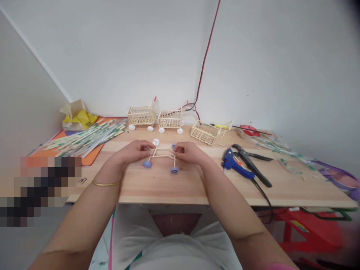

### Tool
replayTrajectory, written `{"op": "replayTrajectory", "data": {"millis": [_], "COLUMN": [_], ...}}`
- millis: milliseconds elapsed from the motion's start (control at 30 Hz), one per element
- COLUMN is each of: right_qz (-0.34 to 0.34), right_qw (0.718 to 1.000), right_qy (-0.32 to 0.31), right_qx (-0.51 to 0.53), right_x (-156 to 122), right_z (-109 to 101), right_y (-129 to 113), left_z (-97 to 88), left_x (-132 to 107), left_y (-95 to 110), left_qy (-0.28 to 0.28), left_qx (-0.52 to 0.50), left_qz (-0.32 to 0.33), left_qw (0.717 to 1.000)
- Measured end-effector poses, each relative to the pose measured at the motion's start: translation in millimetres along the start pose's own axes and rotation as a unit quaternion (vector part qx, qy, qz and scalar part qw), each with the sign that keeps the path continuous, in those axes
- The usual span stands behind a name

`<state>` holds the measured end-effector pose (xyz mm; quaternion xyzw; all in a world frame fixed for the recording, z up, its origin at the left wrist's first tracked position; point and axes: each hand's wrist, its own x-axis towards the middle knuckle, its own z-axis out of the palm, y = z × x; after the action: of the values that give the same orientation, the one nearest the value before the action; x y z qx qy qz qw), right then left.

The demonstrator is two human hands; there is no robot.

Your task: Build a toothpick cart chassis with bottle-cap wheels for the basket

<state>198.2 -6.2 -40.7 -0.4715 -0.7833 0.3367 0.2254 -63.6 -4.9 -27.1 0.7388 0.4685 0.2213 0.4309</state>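
A small frame of thin wooden sticks (162,153) with blue bottle-cap wheels (147,164) lies on the wooden table (168,187) in front of me. My left hand (134,151) pinches its left side, fingers closed on the sticks. My right hand (189,152) pinches the right side near another blue wheel (174,170). A loose white cap (155,142) lies just behind the frame.
Three stick carts stand at the back: two on white wheels (141,115) (170,120), one tipped without wheels (205,132). A blue glue gun (235,165) and black pliers (251,163) lie right. Wrapped stick packets (87,137) lie left, with a yellow bag (79,118).
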Motion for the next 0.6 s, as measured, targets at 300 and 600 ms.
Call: {"op": "replayTrajectory", "data": {"millis": [300,600], "right_qz": [-0.002,-0.021], "right_qw": [0.998,0.997], "right_qy": [0.054,0.054], "right_qx": [0.036,0.045], "right_x": [3,4], "right_z": [4,4], "right_y": [2,2], "left_z": [7.0,22.0], "left_x": [4,4], "left_y": [4,13], "left_qy": [0.138,0.083], "left_qx": [0.013,0.058], "left_qz": [0.073,0.148], "left_qw": [0.988,0.984]}}
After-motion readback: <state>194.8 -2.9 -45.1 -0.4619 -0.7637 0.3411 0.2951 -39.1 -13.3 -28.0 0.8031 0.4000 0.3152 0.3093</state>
